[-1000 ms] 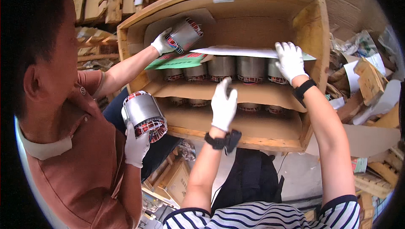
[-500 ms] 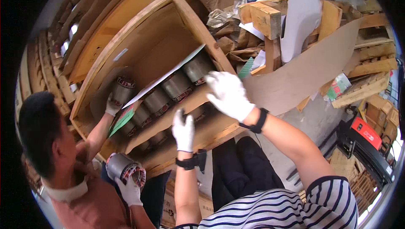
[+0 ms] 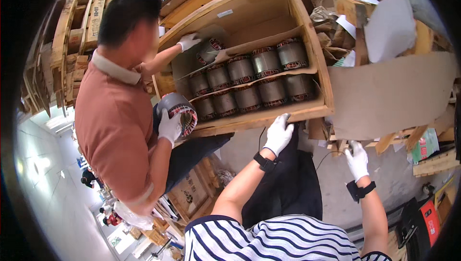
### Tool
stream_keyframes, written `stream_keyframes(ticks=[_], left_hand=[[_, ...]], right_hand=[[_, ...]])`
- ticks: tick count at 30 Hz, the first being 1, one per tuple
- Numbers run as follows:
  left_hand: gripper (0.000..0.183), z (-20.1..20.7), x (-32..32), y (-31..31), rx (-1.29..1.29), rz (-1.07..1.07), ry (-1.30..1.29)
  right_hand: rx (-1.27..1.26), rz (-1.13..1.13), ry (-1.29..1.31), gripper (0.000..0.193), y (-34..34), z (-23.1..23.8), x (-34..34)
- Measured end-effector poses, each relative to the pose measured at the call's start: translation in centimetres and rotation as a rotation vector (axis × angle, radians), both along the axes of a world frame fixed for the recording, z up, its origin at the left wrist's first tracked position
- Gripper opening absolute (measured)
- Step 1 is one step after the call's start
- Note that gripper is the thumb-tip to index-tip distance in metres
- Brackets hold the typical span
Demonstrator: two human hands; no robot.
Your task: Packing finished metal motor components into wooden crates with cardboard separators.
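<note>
My left hand [image 3: 278, 135], white-gloved, is at the front rim of a wooden crate [image 3: 269, 118]. Its thumb stands apart from the fingers and nothing shows in it. Off to the right, my right hand [image 3: 357, 161], also gloved, has bent fingers with the thumb apart, close to the lower edge of a large cardboard sheet [image 3: 394, 95]. Whether it touches the sheet is unclear. Inside the crate, grey motor stators [image 3: 265, 62] with reddish windings stand in two rows, a cardboard divider [image 3: 230, 94] between them.
On the left, a co-worker [image 3: 122, 88] holds a stator [image 3: 178, 109] in one gloved hand; the other gloved hand [image 3: 189, 42] is beside a tilted stator [image 3: 210, 52] in the crate. Scrap wood and paper [image 3: 357, 30] lie behind the sheet. A red-and-black machine [image 3: 429, 217] stands lower right.
My view has shifted, with the crate now further right. My right hand has moved away from the crate toward the sheet's lower edge; my left has moved right to the front rim.
</note>
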State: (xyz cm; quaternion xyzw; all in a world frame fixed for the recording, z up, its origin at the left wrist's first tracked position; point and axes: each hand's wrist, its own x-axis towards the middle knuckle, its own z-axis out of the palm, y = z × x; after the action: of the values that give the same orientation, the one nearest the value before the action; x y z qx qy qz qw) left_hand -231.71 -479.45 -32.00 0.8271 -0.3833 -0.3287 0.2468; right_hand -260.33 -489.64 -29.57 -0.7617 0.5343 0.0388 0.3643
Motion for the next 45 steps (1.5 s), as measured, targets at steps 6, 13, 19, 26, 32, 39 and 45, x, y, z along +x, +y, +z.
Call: stream_keyframes(ticks=[6,13,19,26,32,39,45], left_hand=[[0.038,3.9,-4.0,9.5,0.004,-0.105,-0.103],[0.041,3.8,-5.2,25.0,0.376,-0.176,0.026],[0.042,3.5,-2.8,33.7,0.46,-0.05,0.071],[0.04,9.2,-2.7,39.9,0.24,0.396,-0.131],[0.032,9.4,-16.3,49.6,0.222,0.903,-0.055],[0.04,4.9,-44.0,67.2,0.447,1.474,0.283],[0.035,1.7,-63.8,74.8,0.511,1.874,0.429]], right_hand=[[0.114,0.033,0.136,0.037,11.8,3.4,-11.5],[0.216,-0.114,0.18,0.039,22.6,8.9,-19.0],[0.285,-0.119,0.202,0.039,27.0,10.9,-21.8],[0.163,0.24,0.075,0.034,27.5,3.1,-23.9],[0.134,0.83,0.064,0.031,27.1,10.6,-2.6],[0.162,1.222,-0.072,0.025,26.0,10.8,-0.9],[0.135,1.695,0.13,0.045,43.7,5.9,3.3]])
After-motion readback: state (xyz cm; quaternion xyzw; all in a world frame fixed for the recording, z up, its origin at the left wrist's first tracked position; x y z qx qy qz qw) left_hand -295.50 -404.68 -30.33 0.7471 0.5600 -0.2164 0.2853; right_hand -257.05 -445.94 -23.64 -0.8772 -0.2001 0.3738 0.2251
